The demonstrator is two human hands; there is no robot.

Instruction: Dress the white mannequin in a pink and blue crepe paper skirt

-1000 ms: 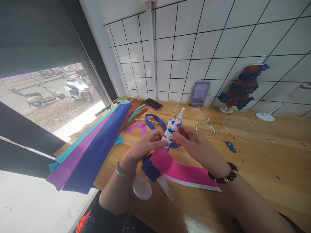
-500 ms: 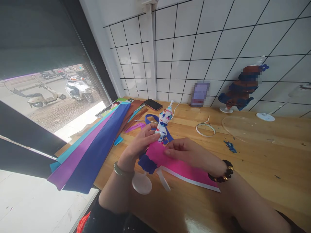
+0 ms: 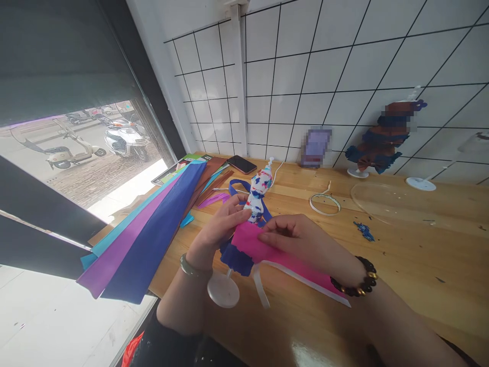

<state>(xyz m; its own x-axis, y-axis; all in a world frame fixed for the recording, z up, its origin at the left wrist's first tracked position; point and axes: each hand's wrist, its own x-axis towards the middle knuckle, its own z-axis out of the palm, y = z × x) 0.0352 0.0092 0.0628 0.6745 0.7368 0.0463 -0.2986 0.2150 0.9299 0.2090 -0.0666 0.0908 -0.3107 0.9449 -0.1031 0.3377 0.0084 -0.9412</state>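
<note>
My left hand [image 3: 225,221] is closed around a small dress form [image 3: 255,204], white with red and blue blotches, which leans to the right. Its round white base [image 3: 223,290] shows below my wrist. A ruffled dark blue paper skirt [image 3: 239,259] hangs round its lower part. Over that lies a bright pink paper strip [image 3: 248,242] with a white band along its lower edge. My right hand [image 3: 292,234] pinches the pink strip near the form, thumb against fingers. One loose white tape end [image 3: 260,289] dangles beneath the strip.
Long blue, purple and teal paper sheets [image 3: 153,229] overhang the table's left edge. A phone [image 3: 242,164] lies at the back. Farther right are a coiled measuring tape [image 3: 324,204], blue scraps [image 3: 364,231] and a brown-and-blue ruffled dress form [image 3: 385,137] by the tiled wall.
My right wrist has shifted slightly right and down, fingers still on the pink strip. The blue skirt and the loose tape end sit slightly farther right. My left hand keeps its hold.
</note>
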